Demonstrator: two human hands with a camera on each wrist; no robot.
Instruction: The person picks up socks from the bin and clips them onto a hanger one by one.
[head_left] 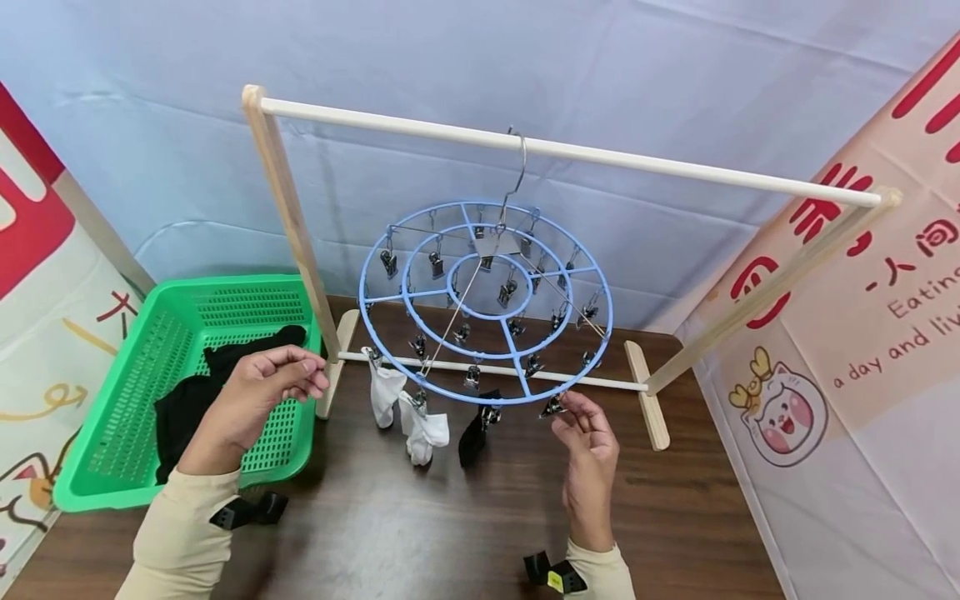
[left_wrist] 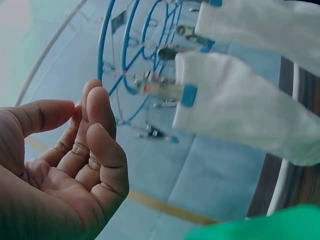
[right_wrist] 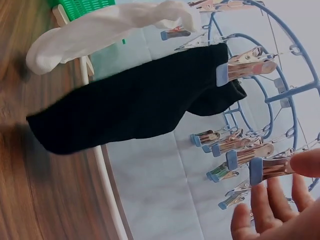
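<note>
A round blue drying hanger (head_left: 365,321) with several metal clips hangs from a rod. Two white socks, one at the left edge (head_left: 386,387) and one beside it (head_left: 423,433), hang clipped on its near rim. To their right a black sock (head_left: 472,437) hangs from another clip. My right hand (head_left: 590,454) pinches a clip (right_wrist: 272,169) at the near right rim between thumb and fingers; no sock is in that clip. Above the basket, my left hand (head_left: 262,387) is raised with loosely bent fingers and holds nothing; the left wrist view shows it near the white socks.
At the left stands a green basket (head_left: 112,400) with black cloth items (head_left: 187,408) in it. A wooden rack with a white top rod (head_left: 420,125) stands on the brown table (head_left: 420,533). Printed cloth walls surround the back and sides.
</note>
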